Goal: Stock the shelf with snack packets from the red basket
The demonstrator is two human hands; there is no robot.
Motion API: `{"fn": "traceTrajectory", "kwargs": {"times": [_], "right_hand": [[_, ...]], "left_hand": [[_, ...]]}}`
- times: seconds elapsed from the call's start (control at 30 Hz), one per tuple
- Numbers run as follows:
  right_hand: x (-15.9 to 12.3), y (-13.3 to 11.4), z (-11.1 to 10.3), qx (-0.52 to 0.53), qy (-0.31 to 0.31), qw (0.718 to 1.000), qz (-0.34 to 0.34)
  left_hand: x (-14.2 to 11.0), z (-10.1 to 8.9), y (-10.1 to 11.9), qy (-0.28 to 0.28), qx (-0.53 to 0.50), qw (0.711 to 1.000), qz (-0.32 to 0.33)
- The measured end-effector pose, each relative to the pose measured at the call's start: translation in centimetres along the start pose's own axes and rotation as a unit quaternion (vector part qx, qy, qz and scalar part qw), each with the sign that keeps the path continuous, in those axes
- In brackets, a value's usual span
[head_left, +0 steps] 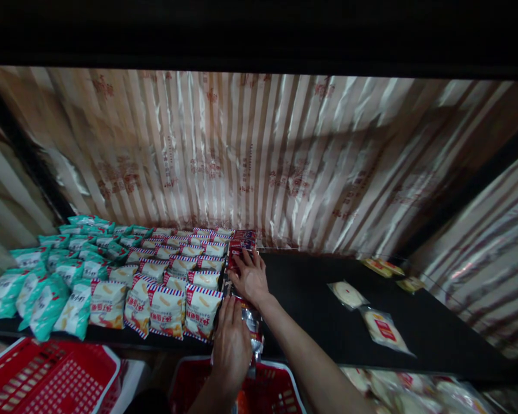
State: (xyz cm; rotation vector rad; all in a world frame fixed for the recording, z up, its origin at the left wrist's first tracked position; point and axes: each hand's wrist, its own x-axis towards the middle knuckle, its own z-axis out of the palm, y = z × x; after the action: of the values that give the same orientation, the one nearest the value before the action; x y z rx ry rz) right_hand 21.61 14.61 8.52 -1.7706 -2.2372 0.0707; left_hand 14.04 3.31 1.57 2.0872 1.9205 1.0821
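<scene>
On a dark shelf (319, 299) stand rows of snack packets. My right hand (251, 277) reaches forward and lies flat, fingers spread, on a row of red packets (242, 244) beside the striped white packets (185, 287). My left hand (231, 342) is nearer the shelf's front edge, fingers together and pressed on a shiny silver-and-red packet (252, 322) in the same row. Teal packets (56, 276) fill the left end of the shelf.
Two round cakes in clear wrappers (366, 313) lie loose to the right, with small yellow packets (384, 269) behind them. Red baskets sit below the shelf: one at the left (47, 376), one under my arms (276, 391). Striped foil lines the back wall.
</scene>
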Motion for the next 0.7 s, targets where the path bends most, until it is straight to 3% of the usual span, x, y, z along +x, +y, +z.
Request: {"fn": "traceTrajectory", "kwargs": {"times": [0.3,0.7], "right_hand": [[1.3,-0.3,0.4,-0.002,-0.050,0.999,0.003],[1.6,0.0,0.6,0.014,-0.070,0.997,0.023]], "left_hand": [[0.1,0.2,-0.1,-0.015,-0.039,0.999,-0.025],[-0.2,0.3,-0.3,0.096,0.054,0.992,0.066]]}}
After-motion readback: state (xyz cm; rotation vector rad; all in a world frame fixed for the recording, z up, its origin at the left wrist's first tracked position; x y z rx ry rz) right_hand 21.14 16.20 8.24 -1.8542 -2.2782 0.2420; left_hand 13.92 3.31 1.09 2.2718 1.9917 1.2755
